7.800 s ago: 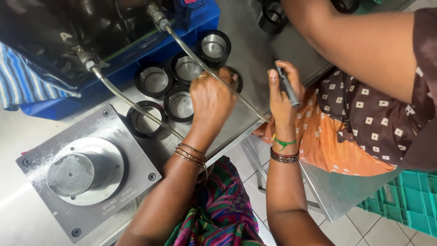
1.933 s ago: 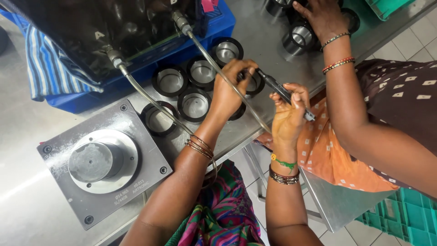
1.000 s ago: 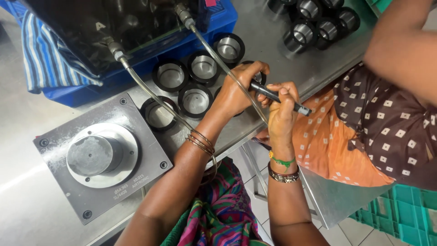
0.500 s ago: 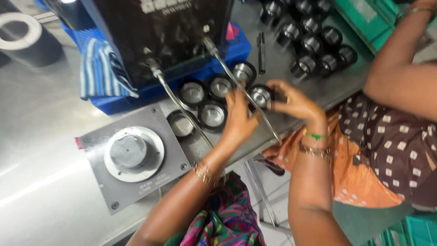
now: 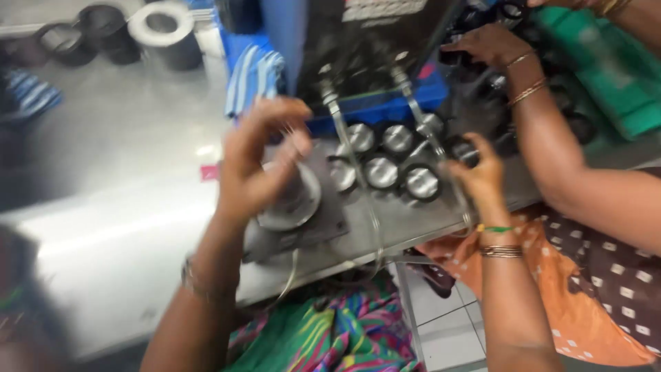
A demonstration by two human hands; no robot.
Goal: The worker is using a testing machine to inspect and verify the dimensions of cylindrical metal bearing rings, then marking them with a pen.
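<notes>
Left hand (image 5: 265,162): raised above the round metal fixture (image 5: 292,200) on the steel worktop (image 5: 124,220), fingers loosely curled; blur hides any contents. Right hand (image 5: 478,176): fingers closed around a dark ring part (image 5: 460,150), right of the fixture, beside six cup-shaped parts (image 5: 382,171).

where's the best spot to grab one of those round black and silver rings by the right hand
Probably by its outer black rim, coming straight down from above. The rings lie flat and face up on the metal table, packed close together, so only the top and rim are free. The right hand is already beside that one; fingers pinching opposite rim edges should lift it. Motion blur hides finer detail.
</notes>
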